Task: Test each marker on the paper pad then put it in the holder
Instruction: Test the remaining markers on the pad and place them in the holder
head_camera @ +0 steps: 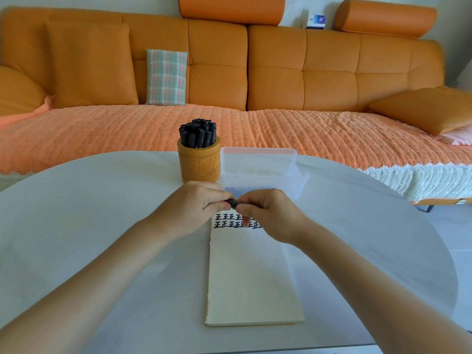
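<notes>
A cream paper pad [251, 277] lies lengthwise on the white round table [102, 213], with two rows of black test marks [231, 221] at its far end. Above those marks my left hand [196, 205] and my right hand [265, 213] meet, both closed on one black marker [233, 202] held level between them; only a short black stretch shows between the fingers. Behind the hands stands a carved wooden holder [199, 163] packed with several black markers [198, 134], caps up.
A clear plastic box [258, 167] with its lid open sits right of the holder, touching the pad's far end. Past the table's far edge runs an orange sofa [255, 72] with an orange woven cover and a plaid cushion [166, 77].
</notes>
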Demonstrator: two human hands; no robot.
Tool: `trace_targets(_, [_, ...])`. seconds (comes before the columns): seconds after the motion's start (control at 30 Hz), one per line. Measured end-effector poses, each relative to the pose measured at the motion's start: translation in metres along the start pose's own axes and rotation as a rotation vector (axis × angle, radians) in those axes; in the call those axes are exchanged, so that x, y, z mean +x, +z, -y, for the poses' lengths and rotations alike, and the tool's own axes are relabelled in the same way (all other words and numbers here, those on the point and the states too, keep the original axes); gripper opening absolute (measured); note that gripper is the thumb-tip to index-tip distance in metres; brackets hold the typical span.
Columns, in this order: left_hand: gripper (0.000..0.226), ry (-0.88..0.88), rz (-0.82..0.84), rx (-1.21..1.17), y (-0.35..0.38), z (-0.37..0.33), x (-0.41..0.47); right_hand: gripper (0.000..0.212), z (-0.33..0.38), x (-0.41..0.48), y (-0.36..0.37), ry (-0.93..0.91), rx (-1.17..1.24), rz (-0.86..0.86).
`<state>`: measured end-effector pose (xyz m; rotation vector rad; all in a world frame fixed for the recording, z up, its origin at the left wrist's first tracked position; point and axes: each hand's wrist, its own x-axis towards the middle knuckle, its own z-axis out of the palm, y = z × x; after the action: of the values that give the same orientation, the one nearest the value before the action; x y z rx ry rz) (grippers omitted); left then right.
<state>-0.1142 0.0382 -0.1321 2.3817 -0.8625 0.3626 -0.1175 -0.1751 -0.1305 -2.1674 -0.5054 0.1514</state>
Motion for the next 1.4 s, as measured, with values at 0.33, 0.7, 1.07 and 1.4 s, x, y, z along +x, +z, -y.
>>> trace_targets(0.33, [0.054, -0.204, -0.375, -0.1, -0.023, 0.022, 0.03, 0.012, 0.021, 0.028, -0.012, -0.072, 0.003, -0.247])
trace_targets(0.7, [0.109, -0.603, -0.153, -0.265, -0.065, 0.083, 0.095, 0.043, 0.069, 0.145, -0.035, -0.106, 0.619, -0.52])
trace_targets(1.07, [0.069, -0.493, -0.342, -0.484, -0.055, 0.095, 0.09, 0.024, 0.045, 0.162, -0.001, -0.2, 0.378, -0.472])
trace_targets(1.4, [0.079, -0.521, -0.242, -0.595, -0.056, 0.096, 0.091, 0.034, 0.067, 0.186, -0.011, -0.079, 0.048, -0.273])
